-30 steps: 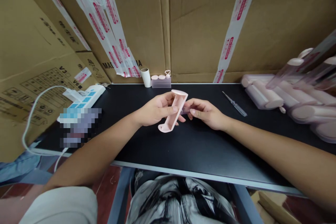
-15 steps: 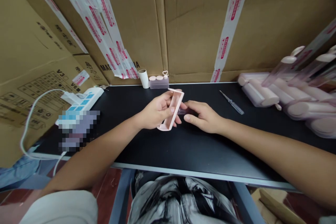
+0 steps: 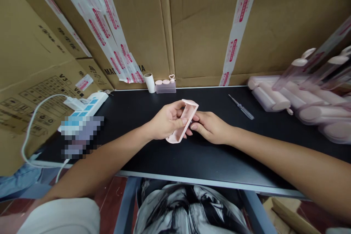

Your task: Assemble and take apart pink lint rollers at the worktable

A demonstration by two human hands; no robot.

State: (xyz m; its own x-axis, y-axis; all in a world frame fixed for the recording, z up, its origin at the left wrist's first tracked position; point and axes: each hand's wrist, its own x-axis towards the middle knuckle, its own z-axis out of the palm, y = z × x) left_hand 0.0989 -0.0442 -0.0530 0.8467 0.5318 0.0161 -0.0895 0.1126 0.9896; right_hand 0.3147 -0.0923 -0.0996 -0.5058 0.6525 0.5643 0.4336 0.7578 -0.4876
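Note:
My left hand (image 3: 166, 122) grips a pink plastic frame (image 3: 184, 120), a long open bracket with rounded end plates, tilted above the black table (image 3: 192, 153). My right hand (image 3: 210, 127) is closed against the frame's right side, fingers pressed to it. Whatever those fingers hold is hidden behind the frame.
A small screwdriver (image 3: 241, 107) lies on the table to the right. Several pink rollers (image 3: 296, 98) are stacked at the far right. A white tube (image 3: 149, 82) and a clear pink-capped case (image 3: 165, 86) stand at the back. A power strip (image 3: 87, 104) lies left. Cardboard boxes (image 3: 192, 25) wall the table.
A small clear piece seen in my right fingers earlier is hidden now. Both hands have come closer together and slightly lower, with the right hand pressed against the frame.

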